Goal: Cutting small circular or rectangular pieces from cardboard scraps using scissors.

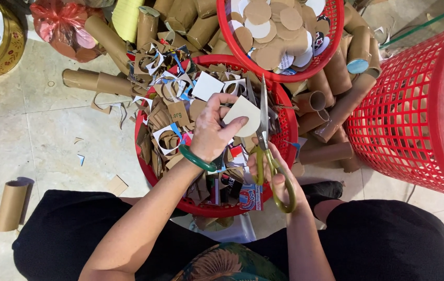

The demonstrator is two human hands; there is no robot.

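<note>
Scissors (266, 145) with olive-green handles sit near the middle of the view, their long axis running almost straight from 6 o'clock to 12 o'clock. The blades point up toward 12 o'clock and the handle loops lie at the 6 o'clock end. The person's right hand (276, 179) grips those loops, fingers threaded through them. The blades look nearly closed against the right edge of a pale cardboard piece (244, 114) with a rounded outline.

The left hand (212, 130), wearing a green bangle (197, 158) at the wrist, pinches that cardboard piece between thumb and fingers, just to the 9 o'clock side of the blades.

Both hands hover over a red basket (146, 161) heaped with cardboard scraps (172, 112), many with round holes cut out. At 12 o'clock a second red basket (331, 47) holds cut cardboard circles (271, 31). At 3 o'clock stands a tall red mesh basket (414, 114). Brown cardboard tubes (336, 112) lie piled between the baskets, and a lone tube (11, 205) rests on the tiled floor (50, 140) at 8 o'clock.
</note>
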